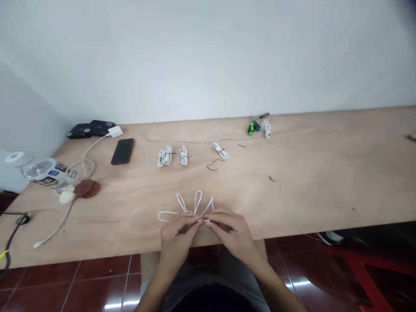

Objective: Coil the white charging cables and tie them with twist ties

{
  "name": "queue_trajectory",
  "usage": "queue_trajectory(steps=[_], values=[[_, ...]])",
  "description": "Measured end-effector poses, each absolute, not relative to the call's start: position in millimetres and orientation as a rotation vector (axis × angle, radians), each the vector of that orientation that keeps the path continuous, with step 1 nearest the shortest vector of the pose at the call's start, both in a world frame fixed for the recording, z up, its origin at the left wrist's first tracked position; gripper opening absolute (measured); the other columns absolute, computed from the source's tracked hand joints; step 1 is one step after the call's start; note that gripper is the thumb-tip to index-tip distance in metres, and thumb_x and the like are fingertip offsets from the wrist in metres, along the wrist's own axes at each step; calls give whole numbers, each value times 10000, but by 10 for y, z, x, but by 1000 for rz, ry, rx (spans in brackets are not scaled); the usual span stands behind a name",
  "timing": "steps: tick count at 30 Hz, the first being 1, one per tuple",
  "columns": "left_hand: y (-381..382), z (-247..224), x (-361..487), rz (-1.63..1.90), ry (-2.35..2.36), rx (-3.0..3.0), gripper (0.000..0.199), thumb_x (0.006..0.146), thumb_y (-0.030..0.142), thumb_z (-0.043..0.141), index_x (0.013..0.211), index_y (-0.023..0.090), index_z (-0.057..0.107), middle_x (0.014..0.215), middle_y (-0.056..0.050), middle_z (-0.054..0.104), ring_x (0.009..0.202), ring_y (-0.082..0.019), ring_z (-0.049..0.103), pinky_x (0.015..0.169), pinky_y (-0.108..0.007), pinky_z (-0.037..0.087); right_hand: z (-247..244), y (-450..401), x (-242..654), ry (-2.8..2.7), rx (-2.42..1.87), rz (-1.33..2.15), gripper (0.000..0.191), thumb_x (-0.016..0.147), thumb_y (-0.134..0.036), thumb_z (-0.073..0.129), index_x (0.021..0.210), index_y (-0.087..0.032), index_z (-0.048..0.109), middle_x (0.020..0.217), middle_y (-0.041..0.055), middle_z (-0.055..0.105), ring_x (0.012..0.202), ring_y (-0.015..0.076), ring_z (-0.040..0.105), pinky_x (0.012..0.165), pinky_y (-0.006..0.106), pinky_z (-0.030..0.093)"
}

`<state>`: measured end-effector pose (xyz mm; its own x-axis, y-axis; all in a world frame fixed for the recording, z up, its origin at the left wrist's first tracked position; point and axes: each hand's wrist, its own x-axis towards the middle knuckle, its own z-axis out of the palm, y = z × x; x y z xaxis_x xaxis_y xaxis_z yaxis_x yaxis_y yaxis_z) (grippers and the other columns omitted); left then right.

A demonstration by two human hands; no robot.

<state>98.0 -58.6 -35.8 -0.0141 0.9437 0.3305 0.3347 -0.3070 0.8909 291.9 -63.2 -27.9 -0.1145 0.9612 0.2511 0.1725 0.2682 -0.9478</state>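
Note:
A loose white cable (197,201) spreads in several loops over the wooden table near its front edge. My left hand (178,229) pinches part of this cable between thumb and fingers. Close beside it, my right hand (229,227) pinches the cable too, and a small orange-red bit shows at its fingertips. Both sets of fingertips nearly meet. Farther back lie tied white cable bundles (165,156), another bundle (184,156) and a third (221,151). A thin dark tie (214,165) rests in front of the last one.
Screwdrivers (251,128) and a white cable bundle (265,129) lie by the wall. At left are a phone (122,151), black boxes (101,128), a white charging cable (63,220), a plastic bottle (48,173) and a brown round object (86,189). A red stool (367,273) stands lower right.

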Motion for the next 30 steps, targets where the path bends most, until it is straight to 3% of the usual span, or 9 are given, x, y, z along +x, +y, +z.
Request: queue_trajectory(steps=[10,13,15,18,21,24,27,30], values=[[-577,-266,1020,1318,1440,1617,134,916,340,782,989,243,839,1005,-67,824,917,-245,781,837,-368,648,-362,-571,2930,-1129,-1243,1199,308,882,-464,813,1063,-215,813,890,76,805,764,227,745,681,341,627],[-531,-271,856,1359,1634,1435,236,957,393,721,1042,198,825,961,-75,816,849,-239,763,762,-345,626,-352,-498,3106,-1038,-1257,1280,361,873,-463,827,1115,-203,763,855,64,787,714,196,720,667,324,613],[-450,-282,707,1297,1741,1436,280,971,423,691,1039,184,821,923,-73,808,801,-236,744,730,-340,601,-330,-441,3250,-1119,-1253,1366,295,883,-443,823,1041,-201,761,837,51,780,723,189,720,706,326,610],[-289,-297,562,1089,1798,1729,263,977,418,669,1025,211,824,945,-76,783,808,-243,712,765,-364,562,-280,-351,3372,-1323,-1214,1477,200,890,-388,817,968,-207,788,959,64,798,877,224,756,841,366,615],[-166,-287,620,942,1834,1879,237,1001,386,633,991,241,821,917,-69,751,790,-244,693,758,-371,530,-194,-261,3311,-1602,-1165,1366,99,922,-264,761,994,-238,823,1029,60,790,950,237,743,868,373,599],[-137,-238,801,896,1695,1968,256,1038,330,568,1052,253,812,983,-90,740,893,-262,696,832,-387,530,-115,-187,3159,-1865,-1115,1113,223,940,-142,693,1040,-283,835,1033,46,783,991,239,713,916,383,570],[-202,-188,934,833,1540,2102,271,1035,342,587,1226,271,766,1118,-113,718,1051,-294,653,925,-424,526,-124,-138,3058,-1962,-1066,978,237,948,-113,677,1032,-283,819,1099,47,777,1081,246,693,1015,408,533],[-306,-212,967,689,1487,2233,408,1030,313,599,1435,272,633,1274,-131,662,1147,-315,595,984,-473,515,-199,-114,3046,-1975,-1148,930,121,941,-164,715,1015,-241,772,1035,54,751,1001,239,686,937,390,558]])
